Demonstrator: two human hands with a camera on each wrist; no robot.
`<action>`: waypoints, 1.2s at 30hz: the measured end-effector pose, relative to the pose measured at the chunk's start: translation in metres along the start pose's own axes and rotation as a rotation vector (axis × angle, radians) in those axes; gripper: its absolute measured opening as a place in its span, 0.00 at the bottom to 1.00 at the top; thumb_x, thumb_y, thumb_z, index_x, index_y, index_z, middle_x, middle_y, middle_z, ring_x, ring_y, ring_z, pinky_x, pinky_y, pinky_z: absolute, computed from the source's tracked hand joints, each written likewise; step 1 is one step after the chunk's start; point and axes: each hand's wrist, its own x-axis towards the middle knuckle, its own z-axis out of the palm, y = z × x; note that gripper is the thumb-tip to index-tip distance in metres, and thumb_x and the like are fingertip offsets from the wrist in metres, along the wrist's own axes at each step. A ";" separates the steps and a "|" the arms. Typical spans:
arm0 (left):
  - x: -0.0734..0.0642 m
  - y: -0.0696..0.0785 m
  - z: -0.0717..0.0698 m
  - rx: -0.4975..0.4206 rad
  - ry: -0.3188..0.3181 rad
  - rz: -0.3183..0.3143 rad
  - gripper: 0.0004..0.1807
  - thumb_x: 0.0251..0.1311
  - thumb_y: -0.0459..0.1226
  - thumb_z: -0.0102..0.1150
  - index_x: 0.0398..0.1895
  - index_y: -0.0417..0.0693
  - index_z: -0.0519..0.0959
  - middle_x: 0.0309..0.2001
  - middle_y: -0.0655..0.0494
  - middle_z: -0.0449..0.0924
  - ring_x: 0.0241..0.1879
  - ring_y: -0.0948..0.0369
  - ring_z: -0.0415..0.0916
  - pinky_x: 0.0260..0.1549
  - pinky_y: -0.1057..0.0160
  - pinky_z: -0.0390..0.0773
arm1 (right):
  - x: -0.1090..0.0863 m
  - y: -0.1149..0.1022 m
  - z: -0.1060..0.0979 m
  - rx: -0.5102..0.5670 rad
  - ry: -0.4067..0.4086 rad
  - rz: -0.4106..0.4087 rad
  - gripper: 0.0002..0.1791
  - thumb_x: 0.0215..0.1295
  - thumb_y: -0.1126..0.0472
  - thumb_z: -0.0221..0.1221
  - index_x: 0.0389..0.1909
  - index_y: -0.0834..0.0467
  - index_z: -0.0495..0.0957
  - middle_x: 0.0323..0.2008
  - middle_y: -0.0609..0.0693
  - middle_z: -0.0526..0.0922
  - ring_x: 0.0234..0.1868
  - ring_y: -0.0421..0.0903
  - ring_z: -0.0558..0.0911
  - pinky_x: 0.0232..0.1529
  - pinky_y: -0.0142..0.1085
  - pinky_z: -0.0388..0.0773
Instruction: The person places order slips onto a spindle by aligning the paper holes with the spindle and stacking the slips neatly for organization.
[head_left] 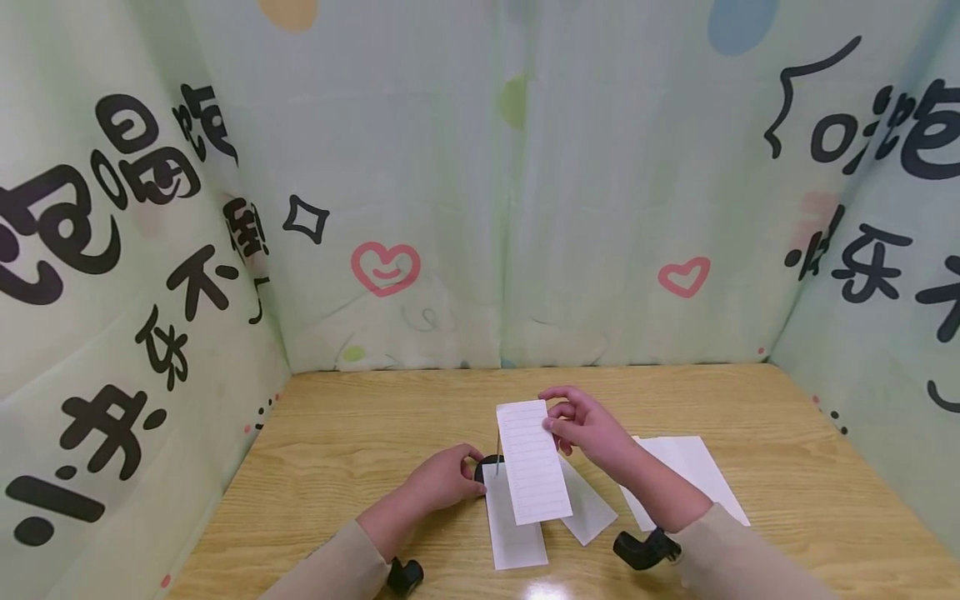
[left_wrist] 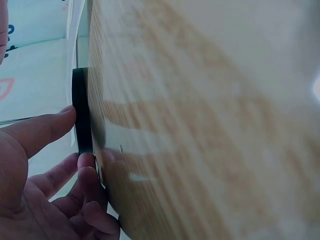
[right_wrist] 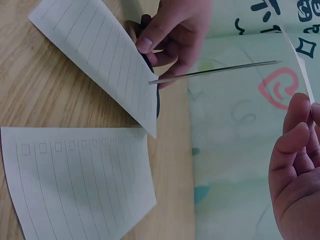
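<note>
My right hand (head_left: 592,425) pinches a lined paper slip (head_left: 534,462) by its right edge and holds it up beside the metal needle of a paper spike (right_wrist: 215,71). In the right wrist view this slip shows nearly edge-on, apart from the needle tip. My left hand (head_left: 446,479) grips the edge of the spike's round black base (left_wrist: 82,110), thumb on top and fingers at the side. Another lined slip (right_wrist: 90,55) lies over the base, with the needle standing up through its end. A further slip (head_left: 588,508) lies to its right, partly covered by the raised one.
More white paper (head_left: 682,458) lies on the wooden table (head_left: 360,417) at the right, under my right forearm. A printed curtain (head_left: 450,167) encloses the table at the back and both sides. Each wrist carries a black camera mount (head_left: 645,550).
</note>
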 end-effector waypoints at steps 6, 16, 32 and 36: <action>-0.001 0.001 0.000 -0.001 -0.003 0.004 0.23 0.55 0.39 0.73 0.53 0.47 0.77 0.30 0.54 0.73 0.29 0.57 0.69 0.29 0.59 0.67 | 0.002 0.002 0.007 0.004 0.006 0.000 0.22 0.70 0.65 0.58 0.63 0.61 0.66 0.37 0.56 0.79 0.29 0.48 0.75 0.30 0.34 0.76; -0.002 0.000 -0.001 -0.013 0.027 0.022 0.23 0.57 0.40 0.71 0.54 0.44 0.77 0.31 0.54 0.73 0.30 0.57 0.69 0.30 0.58 0.69 | 0.004 0.004 0.012 0.019 -0.019 -0.017 0.23 0.71 0.66 0.58 0.64 0.65 0.65 0.35 0.55 0.78 0.28 0.48 0.75 0.28 0.33 0.74; -0.008 0.015 -0.032 -0.298 0.220 0.032 0.17 0.70 0.51 0.55 0.50 0.51 0.80 0.45 0.57 0.78 0.41 0.57 0.74 0.35 0.59 0.75 | 0.004 0.005 0.016 -0.002 -0.020 -0.036 0.24 0.70 0.67 0.58 0.63 0.66 0.65 0.35 0.55 0.77 0.27 0.47 0.74 0.27 0.33 0.74; -0.009 0.023 -0.037 -0.376 0.226 0.032 0.21 0.71 0.53 0.53 0.52 0.48 0.81 0.48 0.52 0.79 0.41 0.57 0.77 0.37 0.58 0.75 | 0.004 0.004 0.017 -0.005 -0.018 -0.037 0.24 0.70 0.67 0.58 0.63 0.66 0.65 0.35 0.55 0.77 0.27 0.47 0.74 0.27 0.33 0.74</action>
